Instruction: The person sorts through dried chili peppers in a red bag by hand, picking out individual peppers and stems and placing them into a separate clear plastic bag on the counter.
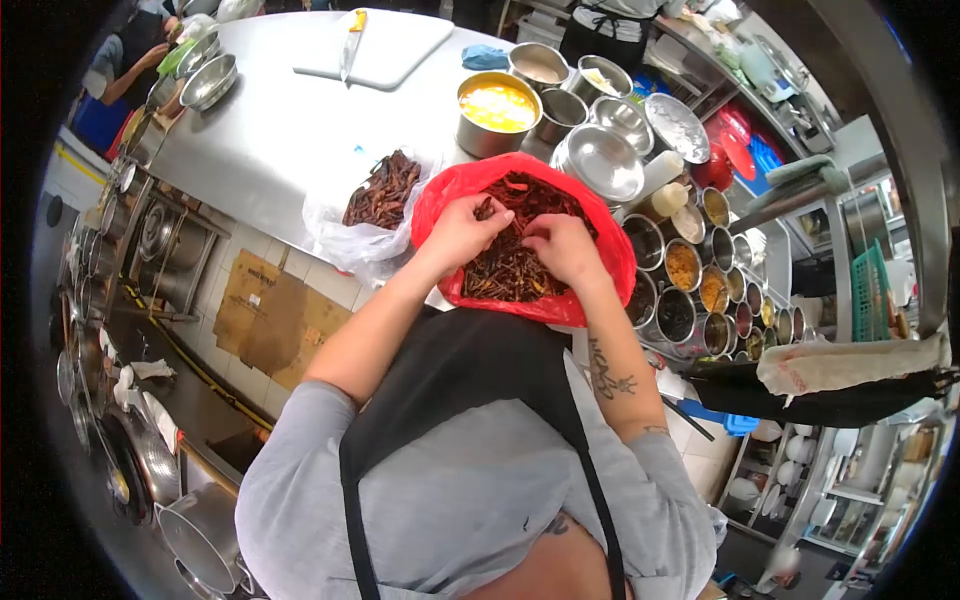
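Both of my hands work inside the mouth of a red plastic bag [618, 262], which is full of dark reddish-brown dried chilies [515, 272]. Between the thumb and fingers of my left hand [462, 236] a dried chili [485, 209] is pinched. My right hand [568, 250] is closed, fingertips together just above the chilies; whatever they hold is too small or hidden to make out. Left of the red bag, a clear plastic bag [325, 228] lies open with larger, darker dried chilies [384, 190] on it.
Beyond the bag stands a steel pot of yellow-orange liquid [497, 108]. A knife [351, 50] lies on a white cutting board [410, 45]. Several metal containers [683, 265] crowd the right side. Cardboard [270, 310] covers part of the floor. Another person [610, 25] stands across the table.
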Demonstrator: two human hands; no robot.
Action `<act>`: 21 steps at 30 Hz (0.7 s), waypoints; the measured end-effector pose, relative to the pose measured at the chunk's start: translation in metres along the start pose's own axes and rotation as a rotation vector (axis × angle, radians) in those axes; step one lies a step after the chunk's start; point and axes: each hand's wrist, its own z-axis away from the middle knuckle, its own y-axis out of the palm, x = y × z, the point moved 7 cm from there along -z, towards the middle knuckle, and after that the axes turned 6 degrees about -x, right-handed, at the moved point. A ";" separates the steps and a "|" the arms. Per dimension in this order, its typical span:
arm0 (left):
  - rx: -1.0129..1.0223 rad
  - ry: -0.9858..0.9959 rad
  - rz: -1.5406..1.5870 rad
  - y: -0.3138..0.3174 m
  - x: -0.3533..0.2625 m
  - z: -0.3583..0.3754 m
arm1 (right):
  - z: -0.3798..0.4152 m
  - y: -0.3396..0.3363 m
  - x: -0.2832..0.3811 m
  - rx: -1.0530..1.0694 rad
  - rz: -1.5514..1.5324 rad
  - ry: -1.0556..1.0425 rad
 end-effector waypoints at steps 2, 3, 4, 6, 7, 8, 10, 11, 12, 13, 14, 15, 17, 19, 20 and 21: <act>-0.023 0.000 -0.022 -0.003 -0.004 -0.001 | 0.004 -0.020 0.008 -0.059 -0.085 -0.013; -0.018 0.003 -0.013 -0.004 0.001 -0.005 | 0.006 -0.023 0.006 -0.038 -0.114 0.027; -0.023 0.014 -0.032 -0.005 0.005 -0.006 | 0.007 -0.024 0.001 -0.020 -0.155 0.071; -0.032 0.038 -0.069 -0.006 0.008 -0.009 | 0.009 -0.027 -0.007 0.013 -0.235 0.158; -0.049 0.059 -0.083 -0.008 0.006 -0.010 | 0.011 -0.033 -0.003 0.023 -0.192 0.171; -0.065 0.077 -0.098 -0.010 0.004 -0.010 | 0.011 -0.034 -0.006 0.042 -0.188 0.164; -0.083 0.076 -0.102 -0.012 -0.001 -0.009 | 0.012 -0.033 -0.012 0.077 -0.183 0.152; -0.086 0.058 -0.089 -0.013 -0.004 -0.009 | 0.011 -0.035 -0.012 0.017 -0.091 0.127; -0.088 0.041 -0.076 -0.013 -0.005 -0.009 | 0.011 -0.037 -0.011 -0.044 0.001 0.101; -0.093 0.039 -0.080 -0.013 -0.005 -0.009 | 0.011 -0.039 -0.010 -0.104 0.093 0.077; -0.096 0.037 -0.083 -0.013 -0.004 -0.010 | 0.010 -0.033 -0.007 -0.076 0.072 0.052; -0.101 0.036 -0.084 -0.013 -0.004 -0.010 | 0.008 -0.027 -0.003 -0.048 0.052 0.024; -0.083 0.076 -0.129 -0.012 -0.004 -0.012 | 0.008 -0.012 0.008 0.002 0.087 -0.035; -0.047 0.122 -0.220 -0.009 -0.006 -0.011 | 0.017 0.003 0.014 0.080 0.269 -0.032; -0.020 0.148 -0.287 -0.008 -0.008 -0.010 | 0.020 0.007 0.013 0.136 0.398 0.001; 0.005 0.176 -0.354 -0.005 -0.013 -0.008 | 0.020 0.006 0.010 0.144 0.377 0.044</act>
